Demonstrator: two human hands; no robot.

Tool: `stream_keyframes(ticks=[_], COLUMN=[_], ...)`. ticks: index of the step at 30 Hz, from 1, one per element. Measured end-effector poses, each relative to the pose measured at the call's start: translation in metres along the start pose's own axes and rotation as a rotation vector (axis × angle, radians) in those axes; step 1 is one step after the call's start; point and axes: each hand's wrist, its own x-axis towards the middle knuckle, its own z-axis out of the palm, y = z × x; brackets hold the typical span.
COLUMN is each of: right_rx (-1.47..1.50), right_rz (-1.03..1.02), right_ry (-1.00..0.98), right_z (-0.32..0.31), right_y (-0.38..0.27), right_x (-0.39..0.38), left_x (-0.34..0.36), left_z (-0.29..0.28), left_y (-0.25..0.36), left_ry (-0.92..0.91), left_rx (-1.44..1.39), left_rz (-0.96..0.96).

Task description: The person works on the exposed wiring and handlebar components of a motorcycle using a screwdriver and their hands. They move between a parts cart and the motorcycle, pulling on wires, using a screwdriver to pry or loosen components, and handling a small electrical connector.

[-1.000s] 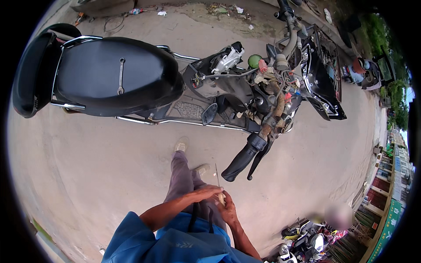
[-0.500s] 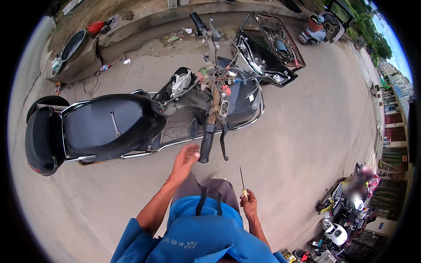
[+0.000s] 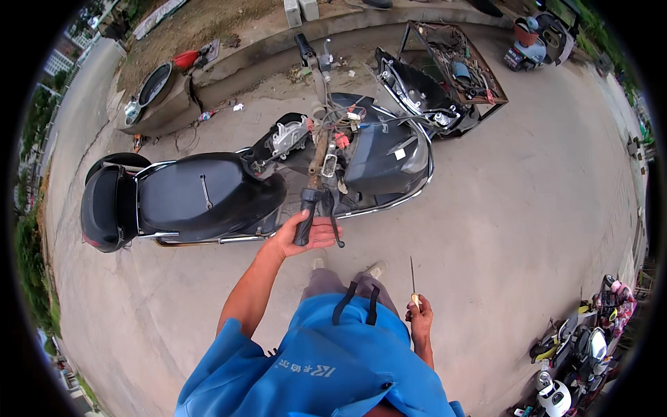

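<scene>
OK, R hand pinches screwdriver, shaft fwd; L hand spread under bar grip.

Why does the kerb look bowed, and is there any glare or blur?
Head view: fisheye distortion likely bows the concrete kerb; head view: soft light leaves a dull sheen on the black scooter seat; head view: the right hand and its thin-shafted tool show no obvious blur.

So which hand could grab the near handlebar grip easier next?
Probably the left hand: it's open beneath that handlebar grip, while the right hand is farther off, holding a screwdriver-like tool.
</scene>
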Motion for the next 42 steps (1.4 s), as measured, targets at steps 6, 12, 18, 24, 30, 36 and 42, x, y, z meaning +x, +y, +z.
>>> stream_keyframes(ticks=[6, 12, 18, 24, 30, 36, 42], right_rx=[0.001, -0.013, 0.0, 0.035, 0.002, 0.059, 0.055], right_rz=[0.017, -0.051, -0.002, 0.068, 0.159, 0.157, 0.189], right_ry=[0.06, 0.03, 0.022, 0.072, 0.141, 0.181, 0.277], right_z=[-0.073, -0.097, -0.076, -0.055, -0.033, -0.016, -0.004], right_y=[-0.014, -0.025, -0.022, -0.007, -0.004, -0.003, 0.009], right_x=[0.046, 0.068, 0.053, 0.029, 0.007, -0.009, -0.033], left_x=[0.0, -0.001, -0.003, 0.0, 0.004, -0.006, -0.004], left_z=[-0.005, -0.015, 0.008, -0.004, -0.03, 0.007, 0.003], left_y=[-0.009, -0.013, -0.01, -0.01, -0.015, -0.003, -0.001], left_ry=[0.199, 0.431, 0.315, 0.128, 0.289, 0.225, 0.129], left_rx=[0.102, 0.264, 0.187, 0.051, 0.296, 0.2, 0.206], left_rz=[0.127, 0.199, 0.148, 0.096, 0.144, 0.098, 0.054])
